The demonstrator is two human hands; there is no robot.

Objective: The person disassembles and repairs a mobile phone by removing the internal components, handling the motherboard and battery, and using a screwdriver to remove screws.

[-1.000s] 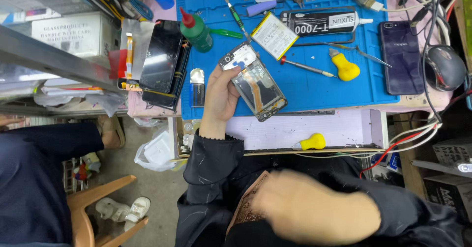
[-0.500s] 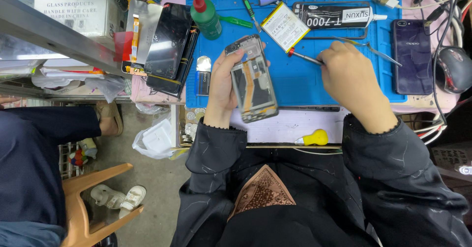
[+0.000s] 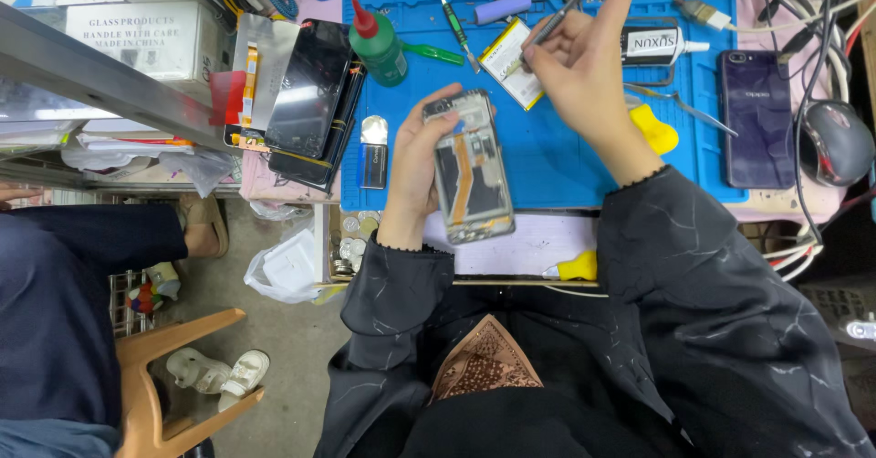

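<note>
Nearest the body, the left hand (image 3: 415, 171) has its grip clamped round an opened phone (image 3: 473, 168), back cover off, held just above the blue mat (image 3: 566, 157) on the worktop. Farther out, the right hand (image 3: 584, 75) pinches a red-capped screwdriver (image 3: 561, 13) over a loose battery (image 3: 511, 52).

Bright even light, soft shadows, sharp focus, wide-angle edge distortion

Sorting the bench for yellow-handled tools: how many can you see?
2: one yellow handle lies on the blue mat beside the right hand; another lies on the bench's near edge. Others may be hidden under the arms.
</note>
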